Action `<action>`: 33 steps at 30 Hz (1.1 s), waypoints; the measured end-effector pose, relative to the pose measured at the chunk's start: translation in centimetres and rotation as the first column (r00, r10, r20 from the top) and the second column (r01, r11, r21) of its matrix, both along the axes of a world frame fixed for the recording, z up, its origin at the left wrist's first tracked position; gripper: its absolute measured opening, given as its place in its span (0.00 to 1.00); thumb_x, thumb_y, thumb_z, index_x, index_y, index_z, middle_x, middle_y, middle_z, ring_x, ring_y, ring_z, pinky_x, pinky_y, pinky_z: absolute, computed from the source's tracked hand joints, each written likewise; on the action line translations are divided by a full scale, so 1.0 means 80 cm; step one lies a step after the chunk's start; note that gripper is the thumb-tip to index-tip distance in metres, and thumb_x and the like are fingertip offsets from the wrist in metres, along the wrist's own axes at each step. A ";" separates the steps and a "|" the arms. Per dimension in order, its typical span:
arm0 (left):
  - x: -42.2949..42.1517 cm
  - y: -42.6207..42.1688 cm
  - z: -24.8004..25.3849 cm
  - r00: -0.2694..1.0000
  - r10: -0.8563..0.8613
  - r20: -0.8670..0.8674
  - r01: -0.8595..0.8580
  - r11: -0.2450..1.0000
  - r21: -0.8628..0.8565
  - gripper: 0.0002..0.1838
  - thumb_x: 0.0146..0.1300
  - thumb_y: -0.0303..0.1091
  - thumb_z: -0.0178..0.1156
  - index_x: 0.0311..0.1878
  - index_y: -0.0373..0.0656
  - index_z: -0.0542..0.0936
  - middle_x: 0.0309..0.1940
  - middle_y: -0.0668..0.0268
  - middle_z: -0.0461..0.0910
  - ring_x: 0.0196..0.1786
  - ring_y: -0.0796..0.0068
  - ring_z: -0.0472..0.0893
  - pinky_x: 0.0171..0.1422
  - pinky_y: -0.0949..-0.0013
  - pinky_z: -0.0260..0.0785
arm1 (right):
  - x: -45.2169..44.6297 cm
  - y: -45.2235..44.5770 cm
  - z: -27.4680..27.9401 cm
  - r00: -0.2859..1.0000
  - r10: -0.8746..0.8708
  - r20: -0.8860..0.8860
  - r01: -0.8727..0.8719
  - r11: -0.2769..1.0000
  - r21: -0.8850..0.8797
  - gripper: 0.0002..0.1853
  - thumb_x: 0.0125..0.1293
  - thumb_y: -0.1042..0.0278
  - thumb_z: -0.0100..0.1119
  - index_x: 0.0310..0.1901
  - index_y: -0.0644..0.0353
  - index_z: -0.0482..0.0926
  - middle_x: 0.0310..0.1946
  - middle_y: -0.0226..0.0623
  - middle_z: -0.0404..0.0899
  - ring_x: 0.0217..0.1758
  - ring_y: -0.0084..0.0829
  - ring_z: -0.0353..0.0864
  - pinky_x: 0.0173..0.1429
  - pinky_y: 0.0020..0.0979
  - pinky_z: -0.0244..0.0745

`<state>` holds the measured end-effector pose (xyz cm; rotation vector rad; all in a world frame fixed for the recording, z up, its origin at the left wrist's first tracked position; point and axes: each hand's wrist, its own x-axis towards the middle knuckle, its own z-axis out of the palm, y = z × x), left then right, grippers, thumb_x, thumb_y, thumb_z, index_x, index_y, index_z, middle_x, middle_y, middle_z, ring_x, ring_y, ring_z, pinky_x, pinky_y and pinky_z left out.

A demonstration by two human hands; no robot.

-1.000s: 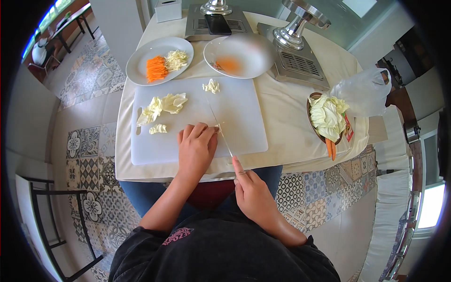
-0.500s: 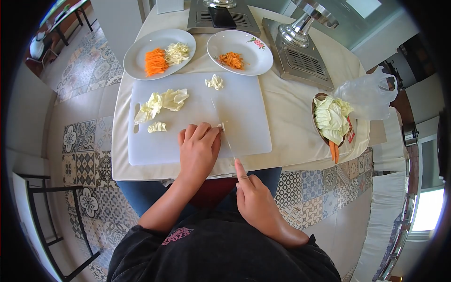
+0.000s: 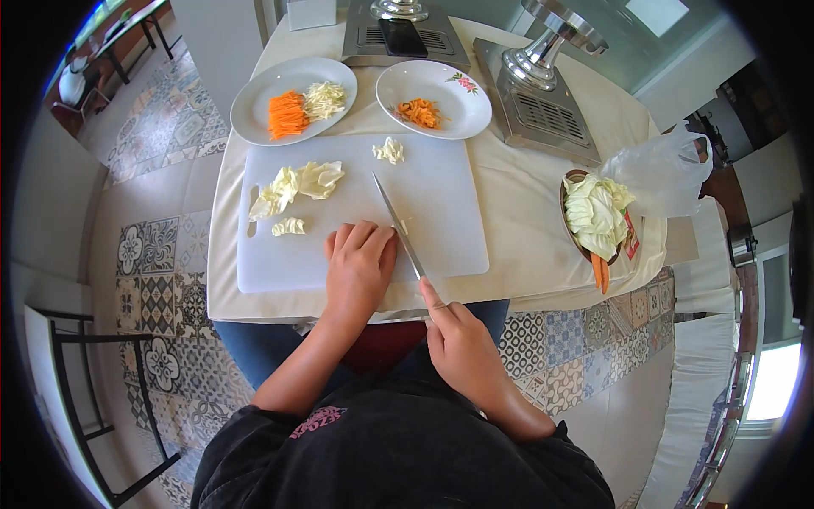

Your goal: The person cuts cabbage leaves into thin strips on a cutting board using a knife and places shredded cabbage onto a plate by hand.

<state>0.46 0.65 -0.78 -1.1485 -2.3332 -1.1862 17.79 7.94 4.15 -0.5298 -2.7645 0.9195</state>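
Observation:
My right hand (image 3: 462, 335) grips a kitchen knife (image 3: 397, 222), its index finger stretched along the spine. The blade slants across the white cutting board (image 3: 441, 182), tip pointing away from me. Close against the blade's left side, my left hand (image 3: 360, 263) is closed with bent fingers over a cabbage piece, mostly hidden under them. Pale cut bits (image 3: 405, 226) lie just right of the blade. Cabbage leaves (image 3: 297, 185) and a smaller cabbage piece (image 3: 289, 226) rest on the board's left part. A small pile of cut cabbage (image 3: 389, 150) sits near its far edge.
Behind the board stand a plate (image 3: 250, 97) with carrot and pale strips, and a flowered plate (image 3: 466, 106) with cut carrot. A bowl (image 3: 579, 175) at right holds cabbage and carrots beside a plastic bag (image 3: 670, 174). Metal stands (image 3: 543, 114) and a phone (image 3: 402, 37) are farther back.
The knife blade has turned from edge-on to showing its flat side, and its tip has shifted slightly left. My left hand stays in nearly the same place. The view has shifted slightly.

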 end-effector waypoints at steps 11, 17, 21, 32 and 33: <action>-0.001 0.000 -0.001 0.999 -0.029 -0.031 0.030 0.999 0.021 0.07 0.60 0.26 0.67 0.42 0.45 0.85 0.37 0.68 0.80 0.44 0.62 0.78 0.56 0.58 0.66 | 0.015 0.016 0.015 0.996 -0.033 -0.081 0.019 0.986 -0.164 0.31 0.68 0.76 0.58 0.74 0.57 0.68 0.30 0.52 0.78 0.33 0.50 0.80 0.42 0.44 0.75; 0.000 -0.001 0.002 0.998 -0.033 -0.044 0.034 0.999 0.003 0.07 0.59 0.26 0.67 0.41 0.47 0.85 0.36 0.69 0.80 0.43 0.63 0.78 0.56 0.59 0.66 | 0.010 0.007 0.020 0.994 -0.015 -0.108 -0.006 0.982 -0.188 0.31 0.68 0.76 0.58 0.74 0.56 0.68 0.30 0.51 0.77 0.32 0.49 0.79 0.41 0.44 0.74; 0.000 -0.001 0.001 0.998 -0.031 -0.050 0.032 0.999 0.011 0.07 0.59 0.26 0.67 0.41 0.47 0.85 0.37 0.69 0.80 0.43 0.63 0.78 0.55 0.59 0.65 | 0.009 0.010 0.013 0.995 -0.012 -0.102 -0.006 0.985 -0.170 0.31 0.69 0.75 0.57 0.74 0.56 0.67 0.29 0.52 0.77 0.31 0.50 0.79 0.41 0.46 0.74; 0.000 0.000 0.001 1.000 -0.013 -0.017 0.013 1.000 0.018 0.07 0.58 0.25 0.68 0.40 0.46 0.86 0.38 0.69 0.82 0.43 0.63 0.78 0.55 0.60 0.65 | 0.021 0.008 0.028 1.000 0.004 -0.018 -0.007 0.980 -0.197 0.31 0.70 0.75 0.57 0.74 0.58 0.66 0.31 0.57 0.79 0.35 0.57 0.81 0.44 0.49 0.75; -0.001 -0.001 0.002 1.000 -0.017 -0.013 0.018 1.000 0.017 0.07 0.58 0.25 0.68 0.40 0.46 0.87 0.38 0.69 0.82 0.43 0.63 0.78 0.55 0.60 0.65 | 0.020 0.007 0.029 1.000 0.001 -0.019 -0.005 0.980 -0.201 0.31 0.70 0.75 0.56 0.74 0.59 0.66 0.30 0.57 0.79 0.35 0.57 0.81 0.43 0.49 0.75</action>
